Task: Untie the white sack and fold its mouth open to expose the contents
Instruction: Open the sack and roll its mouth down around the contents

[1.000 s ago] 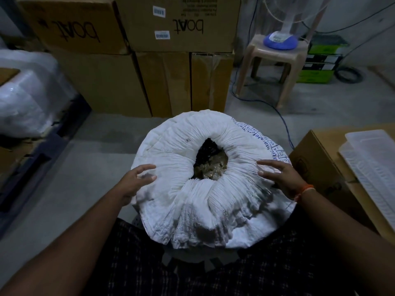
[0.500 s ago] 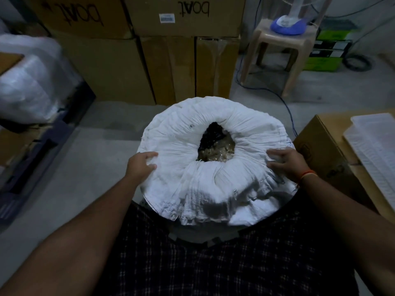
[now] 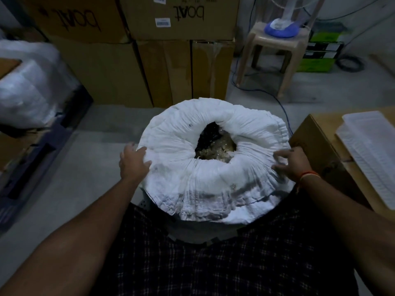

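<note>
The white sack stands on the floor right in front of me, its top rolled down into a thick ring. In the middle a small opening shows brownish, shiny contents with a dark patch behind them. My left hand lies flat on the left side of the rolled rim, fingers spread. My right hand, with an orange thread at the wrist, rests on the right side of the rim, fingers apart and curled a little over the fabric. Neither hand is closed around anything.
Stacked cardboard boxes stand behind the sack. A plastic stool with a fan base is at the back right, and a blue cable runs past the sack. An open box with white trays sits at right; white bags at left.
Both hands have slid outward and down along the sack's rolled rim. The opening looks slightly wider and the view has tilted.
</note>
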Demonstrator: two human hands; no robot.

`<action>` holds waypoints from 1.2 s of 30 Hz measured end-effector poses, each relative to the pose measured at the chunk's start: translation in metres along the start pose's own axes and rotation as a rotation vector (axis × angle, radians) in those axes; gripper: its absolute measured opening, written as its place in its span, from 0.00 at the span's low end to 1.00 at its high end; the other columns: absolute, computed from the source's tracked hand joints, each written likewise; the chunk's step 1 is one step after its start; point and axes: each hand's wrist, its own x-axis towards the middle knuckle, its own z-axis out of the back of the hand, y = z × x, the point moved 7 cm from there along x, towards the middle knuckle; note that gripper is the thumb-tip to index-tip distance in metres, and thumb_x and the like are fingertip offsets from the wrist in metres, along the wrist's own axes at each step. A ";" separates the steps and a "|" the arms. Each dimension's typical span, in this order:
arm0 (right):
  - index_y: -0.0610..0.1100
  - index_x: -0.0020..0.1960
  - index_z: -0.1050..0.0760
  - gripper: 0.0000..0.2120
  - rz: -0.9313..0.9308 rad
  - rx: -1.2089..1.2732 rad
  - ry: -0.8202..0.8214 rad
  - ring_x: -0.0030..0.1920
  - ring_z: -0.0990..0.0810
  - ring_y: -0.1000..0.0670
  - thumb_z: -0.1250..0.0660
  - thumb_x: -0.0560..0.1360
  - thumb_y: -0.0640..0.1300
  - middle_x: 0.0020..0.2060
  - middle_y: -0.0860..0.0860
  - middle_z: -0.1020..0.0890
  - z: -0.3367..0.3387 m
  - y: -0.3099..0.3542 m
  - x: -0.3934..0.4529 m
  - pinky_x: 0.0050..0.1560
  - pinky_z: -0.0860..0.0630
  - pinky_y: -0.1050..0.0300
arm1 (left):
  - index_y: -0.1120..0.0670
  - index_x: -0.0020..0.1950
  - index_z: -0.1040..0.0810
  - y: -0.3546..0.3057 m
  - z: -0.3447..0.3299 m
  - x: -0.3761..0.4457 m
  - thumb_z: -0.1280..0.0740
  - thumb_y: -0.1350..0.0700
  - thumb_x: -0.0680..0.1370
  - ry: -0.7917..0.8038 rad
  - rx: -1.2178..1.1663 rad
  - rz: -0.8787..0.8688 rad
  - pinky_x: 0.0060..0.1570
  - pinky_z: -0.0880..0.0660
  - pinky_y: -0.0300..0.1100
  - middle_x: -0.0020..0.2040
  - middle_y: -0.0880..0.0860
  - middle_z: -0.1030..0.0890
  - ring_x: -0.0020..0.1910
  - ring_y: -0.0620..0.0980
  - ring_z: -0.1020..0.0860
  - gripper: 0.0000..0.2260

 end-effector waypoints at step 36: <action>0.37 0.62 0.18 0.18 1.108 -0.479 -0.309 0.56 0.13 0.40 0.42 0.80 0.40 0.57 0.40 0.14 -0.084 0.167 -0.146 0.51 0.17 0.48 | 0.62 0.69 0.18 -0.135 -0.026 -0.188 0.42 0.60 0.80 -0.113 0.312 -1.181 0.61 0.17 0.50 0.66 0.61 0.16 0.64 0.58 0.15 0.21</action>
